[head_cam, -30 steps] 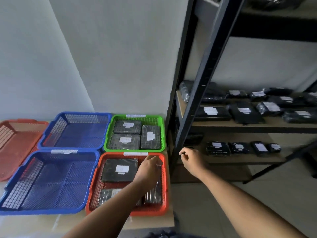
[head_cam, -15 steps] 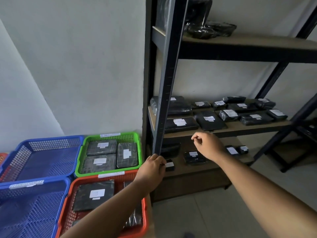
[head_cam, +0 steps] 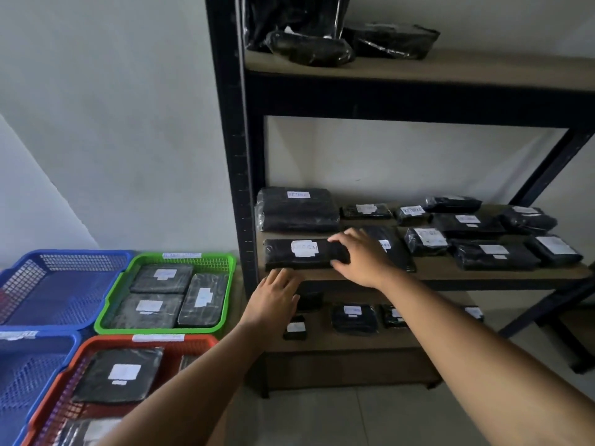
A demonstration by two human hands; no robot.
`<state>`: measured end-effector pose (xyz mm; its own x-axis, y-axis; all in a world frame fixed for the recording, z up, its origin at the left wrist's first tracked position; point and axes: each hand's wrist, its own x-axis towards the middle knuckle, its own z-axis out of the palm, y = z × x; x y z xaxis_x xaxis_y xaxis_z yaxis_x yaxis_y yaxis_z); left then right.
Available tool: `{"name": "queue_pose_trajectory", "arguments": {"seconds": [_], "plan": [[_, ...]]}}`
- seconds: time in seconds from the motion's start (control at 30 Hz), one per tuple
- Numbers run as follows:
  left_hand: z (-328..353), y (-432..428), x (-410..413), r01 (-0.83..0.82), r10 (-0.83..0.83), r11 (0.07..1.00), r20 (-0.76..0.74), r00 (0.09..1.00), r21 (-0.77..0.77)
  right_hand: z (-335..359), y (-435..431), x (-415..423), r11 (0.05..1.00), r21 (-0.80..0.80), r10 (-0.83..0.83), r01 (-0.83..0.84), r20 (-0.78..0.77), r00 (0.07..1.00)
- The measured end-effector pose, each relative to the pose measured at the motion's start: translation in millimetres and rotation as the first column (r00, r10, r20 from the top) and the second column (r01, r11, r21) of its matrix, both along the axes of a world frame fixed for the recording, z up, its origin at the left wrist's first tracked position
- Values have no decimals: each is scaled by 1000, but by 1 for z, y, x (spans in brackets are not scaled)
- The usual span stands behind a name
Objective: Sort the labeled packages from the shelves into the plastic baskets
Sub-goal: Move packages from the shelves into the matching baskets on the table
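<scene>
Lower left, the green basket [head_cam: 119,292] holds three packages [head_cam: 161,278] (labels up). At centre the left hand [head_cam: 273,297] reaches flat, fingers straight — just under the long labelled package [head_cam: 302,254] on the middle shelf [head_cam: 450,273], its right end gripped by the right hand [head_cam: 360,255].

Right grip [head_cam: 360,257] curls round the right end of a long black package [head_cam: 299,254] on the middle shelf [head_cam: 444,268]. Left grip [head_cam: 273,297] sits below-left of it, fingers straight, holding nothing. Green basket [head_cam: 116,291] lies further left with three packages inside.
</scene>
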<state>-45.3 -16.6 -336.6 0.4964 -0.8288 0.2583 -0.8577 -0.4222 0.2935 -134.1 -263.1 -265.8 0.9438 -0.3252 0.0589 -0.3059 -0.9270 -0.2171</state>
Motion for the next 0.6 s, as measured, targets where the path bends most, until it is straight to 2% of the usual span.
{"name": "queue_pose_trajectory", "arguments": {"seconds": [0.27, 0.43, 0.6], "plan": [[-9, -20, -6, -174, 174, 985, 5, 985, -17, -11, -29, 29, 987, -41, 148, -155, -135, 980], [-10, -18, -11, -172, 172, 985, -7, 985, 21, -19, -29, 31, 987, 14, 160, -160, -61, 985], [-10, -14, -15, -153, 153, 988, 27, 988, 16, -19, -25, 22, 990, 38, 131, -135, 84, 988]]}}
